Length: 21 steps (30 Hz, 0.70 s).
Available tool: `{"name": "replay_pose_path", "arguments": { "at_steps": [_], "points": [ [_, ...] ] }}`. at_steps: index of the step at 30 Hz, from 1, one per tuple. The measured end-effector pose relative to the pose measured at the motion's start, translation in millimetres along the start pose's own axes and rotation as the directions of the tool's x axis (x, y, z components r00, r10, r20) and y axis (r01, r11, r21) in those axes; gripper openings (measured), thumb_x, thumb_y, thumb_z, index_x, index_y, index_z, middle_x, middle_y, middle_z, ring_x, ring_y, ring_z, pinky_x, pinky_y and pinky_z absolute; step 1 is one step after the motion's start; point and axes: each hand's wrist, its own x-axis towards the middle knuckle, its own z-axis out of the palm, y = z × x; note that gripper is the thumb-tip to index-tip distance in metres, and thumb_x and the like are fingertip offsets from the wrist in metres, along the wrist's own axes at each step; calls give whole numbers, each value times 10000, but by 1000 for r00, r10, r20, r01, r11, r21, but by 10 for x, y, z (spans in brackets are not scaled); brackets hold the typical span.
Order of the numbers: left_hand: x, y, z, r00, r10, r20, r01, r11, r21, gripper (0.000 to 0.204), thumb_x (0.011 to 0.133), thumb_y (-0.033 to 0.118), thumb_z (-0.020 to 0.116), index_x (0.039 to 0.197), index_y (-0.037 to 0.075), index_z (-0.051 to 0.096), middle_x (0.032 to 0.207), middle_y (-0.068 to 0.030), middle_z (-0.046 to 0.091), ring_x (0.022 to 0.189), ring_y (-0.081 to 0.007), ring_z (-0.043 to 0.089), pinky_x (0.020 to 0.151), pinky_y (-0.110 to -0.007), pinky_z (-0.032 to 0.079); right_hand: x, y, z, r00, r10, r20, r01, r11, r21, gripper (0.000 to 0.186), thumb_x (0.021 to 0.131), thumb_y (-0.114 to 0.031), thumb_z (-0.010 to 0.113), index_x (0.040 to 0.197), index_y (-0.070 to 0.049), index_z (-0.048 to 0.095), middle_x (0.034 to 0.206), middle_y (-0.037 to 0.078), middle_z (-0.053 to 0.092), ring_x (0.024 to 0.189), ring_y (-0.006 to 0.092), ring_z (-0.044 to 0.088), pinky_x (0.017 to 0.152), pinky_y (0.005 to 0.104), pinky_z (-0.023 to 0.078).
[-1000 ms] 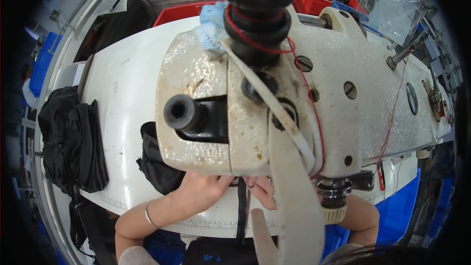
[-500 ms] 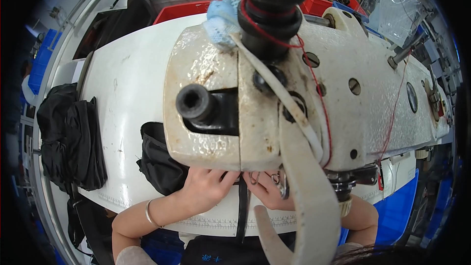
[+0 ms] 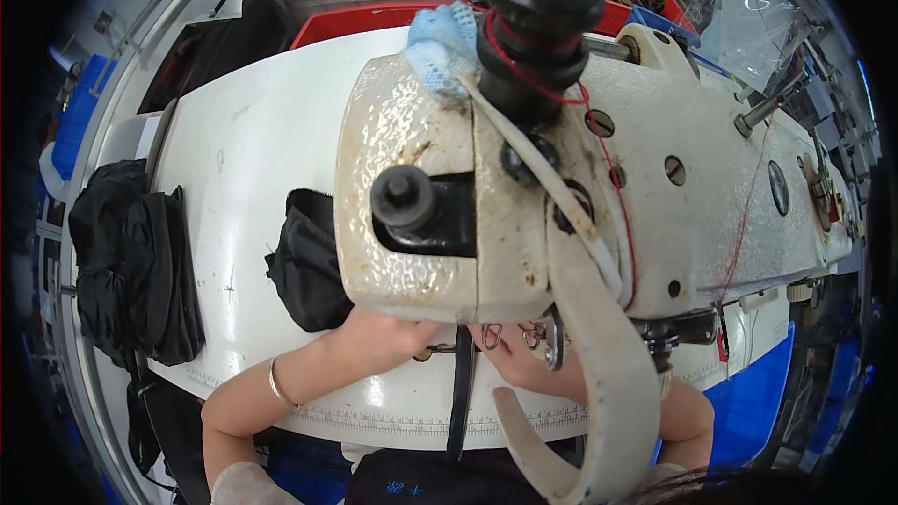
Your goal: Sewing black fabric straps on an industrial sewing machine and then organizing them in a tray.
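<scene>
Black cloth (image 3: 309,266) is lying on the white table (image 3: 238,210), just beside your left hand (image 3: 395,337) on its outer side, with its right part disappearing behind the sewing machine head (image 3: 412,285). Between your hands, a narrow dark strip (image 3: 459,393) is running from beneath the machine head toward the table's near edge. Your right hand (image 3: 526,370) is reaching in on the strip's right side, your left hand on its left. The machine head is hiding your fingertips, so whether either hand is gripping anything cannot be told.
</scene>
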Motion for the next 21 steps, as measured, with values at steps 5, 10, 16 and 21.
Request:
{"name": "replay_pose_path", "arguments": {
  "at_steps": [5,10,16,21],
  "points": [
    [-84,-47,59,994,-109,32,112,987,-112,302,637,62,606,935,39,648,927,-116,601,899,-294,596,795,-424,479,23,26,-251,880,185,437,-474,310,824,442,842,-32,546,1276,-109,507,1231,93,562,1166,216,517,1010,333,380],
    [-17,39,-43,999,-31,25,32,998,-45,297,636,58,599,928,34,647,949,-117,594,933,-301,587,811,-432,474,37,26,-190,987,128,94,-154,909,386,286,739,-94,545,1021,-56,556,1027,137,584,931,255,544,798,375,411],
    [1,39,-46,998,-63,8,63,995,-73,305,627,61,599,927,38,649,973,-111,593,946,-297,582,823,-431,466,197,-95,-184,988,59,-141,-52,997,56,231,657,-146,547,837,-9,594,868,174,601,741,286,565,632,410,436],
    [9,72,-64,999,-45,-11,45,999,14,308,618,68,607,922,46,653,957,-110,602,924,-285,591,812,-417,470,265,-4,-396,956,120,-267,-17,933,361,291,656,-151,554,886,22,596,907,193,603,757,290,561,636,406,440]
  ]
}}
